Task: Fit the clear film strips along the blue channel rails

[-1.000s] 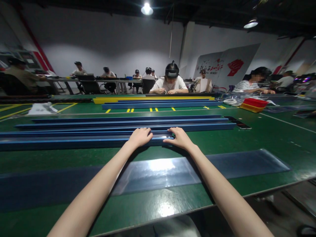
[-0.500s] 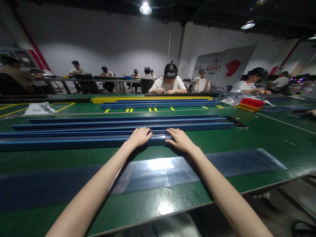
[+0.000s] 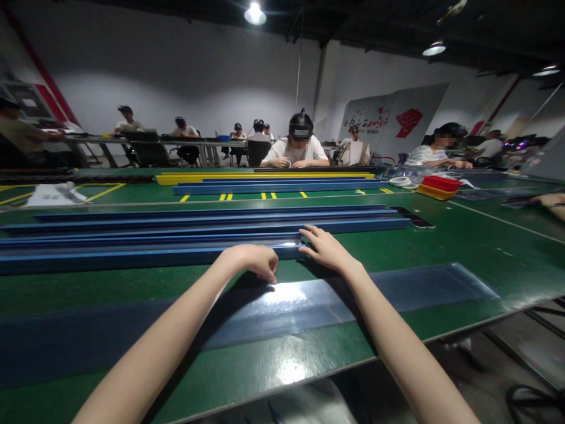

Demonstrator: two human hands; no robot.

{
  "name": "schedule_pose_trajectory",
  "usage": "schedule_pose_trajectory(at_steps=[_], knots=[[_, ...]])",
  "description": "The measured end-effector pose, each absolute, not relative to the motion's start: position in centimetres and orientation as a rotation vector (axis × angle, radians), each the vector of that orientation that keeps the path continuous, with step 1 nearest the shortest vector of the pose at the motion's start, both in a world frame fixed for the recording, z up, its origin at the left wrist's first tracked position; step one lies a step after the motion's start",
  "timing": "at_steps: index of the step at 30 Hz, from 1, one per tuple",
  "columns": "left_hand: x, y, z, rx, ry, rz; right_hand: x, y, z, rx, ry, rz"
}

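My left hand (image 3: 258, 262) is bent down at the wrist, its fingers drawn together and tips at the far edge of a long clear plastic sheet (image 3: 410, 288). Whether the fingertips pinch that edge, I cannot make out. The sheet lies flat across the near part of the green table. At the right end of the nearest blue channel strip (image 3: 132, 258), my right hand (image 3: 324, 247) rests with fingers spread, touching the end. A shiny clear piece (image 3: 290, 242) shows inside that end of the channel.
More blue strips (image 3: 220, 222) lie just beyond, with a phone (image 3: 412, 218) by their right end. Yellow strips (image 3: 265, 175) lie farther back on the green table (image 3: 463, 247). Red and yellow bins (image 3: 439, 187) stand at right. A person (image 3: 300, 147) sits opposite; another person's hand (image 3: 551, 203) appears at right.
My left hand has left the blue channel and come nearer, its fingers now turned down to the sheet's far edge. The right hand stays at the channel's end. The view has shifted slightly.
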State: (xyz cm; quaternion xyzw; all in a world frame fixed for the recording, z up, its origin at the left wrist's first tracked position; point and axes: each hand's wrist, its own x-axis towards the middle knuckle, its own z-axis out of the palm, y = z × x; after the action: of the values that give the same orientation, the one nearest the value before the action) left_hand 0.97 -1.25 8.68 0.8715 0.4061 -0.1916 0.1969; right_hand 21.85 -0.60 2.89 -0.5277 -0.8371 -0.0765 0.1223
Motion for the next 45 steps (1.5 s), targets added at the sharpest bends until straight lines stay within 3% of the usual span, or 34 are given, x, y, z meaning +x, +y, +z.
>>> schedule_pose_trajectory(at_steps=[23, 36, 45], knots=[[2.1, -1.2, 6.7, 2.533, 1.11, -0.693, 20.8, -2.2, 4.5, -1.682, -2.548, -0.266], [1.3, 0.0, 6.1, 2.466, 1.018, -0.638, 20.9, -2.3, 4.5, -1.656, -2.566, -0.244], [0.2, -0.2, 8.1, 2.528, 1.118, -0.385, 21.1, -2.2, 5.0, -1.664, -2.347, -0.435]])
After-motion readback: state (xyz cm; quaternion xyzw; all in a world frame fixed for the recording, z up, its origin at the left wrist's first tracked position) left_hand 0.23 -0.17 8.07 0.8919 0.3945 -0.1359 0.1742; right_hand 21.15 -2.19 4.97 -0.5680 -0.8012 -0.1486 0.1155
